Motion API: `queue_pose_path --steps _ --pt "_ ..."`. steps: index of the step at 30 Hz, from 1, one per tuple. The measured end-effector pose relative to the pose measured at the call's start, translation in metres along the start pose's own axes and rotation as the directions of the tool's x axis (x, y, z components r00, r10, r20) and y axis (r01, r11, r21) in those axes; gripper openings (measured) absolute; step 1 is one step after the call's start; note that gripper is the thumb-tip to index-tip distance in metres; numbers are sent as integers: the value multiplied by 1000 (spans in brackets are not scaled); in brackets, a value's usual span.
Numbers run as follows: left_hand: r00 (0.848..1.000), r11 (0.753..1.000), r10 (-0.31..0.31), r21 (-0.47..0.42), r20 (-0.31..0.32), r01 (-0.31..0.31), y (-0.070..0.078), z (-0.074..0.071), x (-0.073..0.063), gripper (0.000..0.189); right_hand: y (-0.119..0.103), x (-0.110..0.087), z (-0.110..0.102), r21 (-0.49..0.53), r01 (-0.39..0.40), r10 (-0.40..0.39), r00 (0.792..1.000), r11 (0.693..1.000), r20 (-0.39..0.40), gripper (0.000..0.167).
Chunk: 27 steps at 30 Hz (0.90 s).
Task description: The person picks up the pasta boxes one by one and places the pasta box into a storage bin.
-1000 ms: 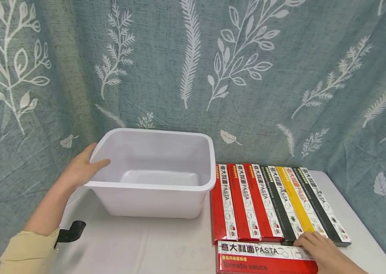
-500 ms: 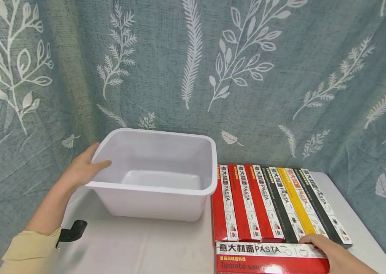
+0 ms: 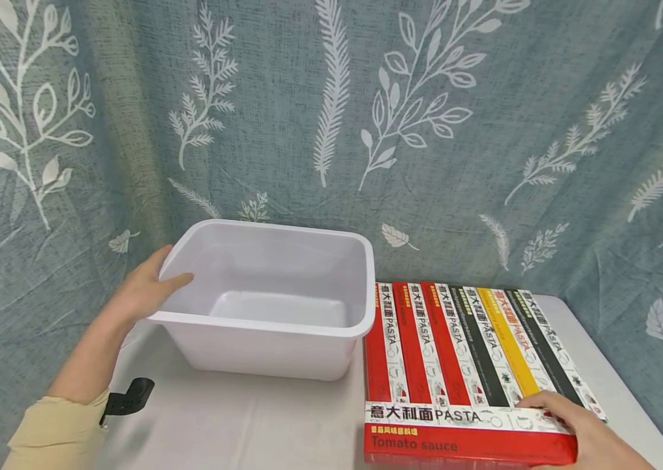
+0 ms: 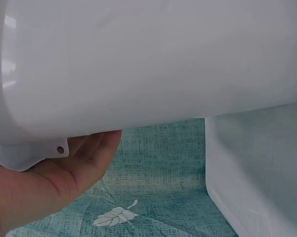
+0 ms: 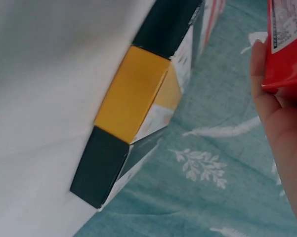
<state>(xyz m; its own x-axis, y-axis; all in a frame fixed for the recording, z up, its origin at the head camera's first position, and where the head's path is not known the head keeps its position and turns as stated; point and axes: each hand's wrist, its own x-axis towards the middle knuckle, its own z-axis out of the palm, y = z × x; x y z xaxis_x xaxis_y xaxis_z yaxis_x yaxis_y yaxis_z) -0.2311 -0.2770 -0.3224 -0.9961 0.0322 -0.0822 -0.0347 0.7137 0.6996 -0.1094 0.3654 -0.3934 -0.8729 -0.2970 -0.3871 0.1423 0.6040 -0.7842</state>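
Tub (image 3: 266,356), head view: one, white, upright on the table (image 3: 284,427).
Left hand (image 3: 145,287): at the tub's left end, clamped on its rim, thumb inside and the other fingers outside; a light, steady hold like this should stop it sliding.
Right hand (image 3: 584,434): right of the tub and nearer the viewer, clamped on the right end of the held box (image 3: 466,445).
Held box: one, red, tomato sauce, crosswise, right of the tub and nearer the viewer, overlapping the near ends of the row (image 3: 415,352); whether it touches them I cannot tell. Held at one end, its far end may dip, so best grip firmly, keep it level and lift it clear.
Row: six boxes right of the tub, three red, then black, yellow, black; seven with the held one.
Tab (image 4: 52,147), left wrist view: one, with one hole, at the tub's rim beside the left hand; the fingers lie close together, tips partly hidden.
Row ends, right wrist view: one yellow between two blacks, tub out of sight; fingers on the held box, grip partly cut off.
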Motion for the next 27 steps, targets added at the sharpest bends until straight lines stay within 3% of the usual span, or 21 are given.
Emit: queue_pose_path --steps 5,8,11,13,17,19,20,22,27 --pt "1000 1000 1 -11 -3 -1 -1 1 1 86 -11 -1 -2 -28 59 -61 997 998 -55 64" --pt "1000 1000 -2 -21 -2 2 -1 1 2 86 -19 -1 -3 -56 50 -55 994 997 -98 66" --pt "1000 1000 -10 -22 1 10 0 1 2 86 -28 -1 -1 -129 112 -134 976 985 -172 65" --pt "1000 1000 -15 -23 2 15 0 0 2 86 -35 -1 1 -189 206 -247 941 960 -230 64" --pt "1000 1000 -15 -15 -3 15 1 0 3 85 -52 5 4 -313 412 -500 814 856 -296 62" --pt "1000 1000 -14 -9 -5 14 1 0 3 85 -62 9 3 -343 472 -572 762 812 -305 61" --pt "1000 1000 -13 -5 -6 13 1 0 4 85 -67 11 4 -352 480 -584 750 804 -311 61" --pt "1000 1000 -14 -2 -6 14 1 0 4 85 -77 15 4 -353 466 -574 748 811 -333 60" --pt "1000 1000 -12 4 -5 12 0 -1 5 86 -100 28 5 -276 398 -479 793 875 -377 58"
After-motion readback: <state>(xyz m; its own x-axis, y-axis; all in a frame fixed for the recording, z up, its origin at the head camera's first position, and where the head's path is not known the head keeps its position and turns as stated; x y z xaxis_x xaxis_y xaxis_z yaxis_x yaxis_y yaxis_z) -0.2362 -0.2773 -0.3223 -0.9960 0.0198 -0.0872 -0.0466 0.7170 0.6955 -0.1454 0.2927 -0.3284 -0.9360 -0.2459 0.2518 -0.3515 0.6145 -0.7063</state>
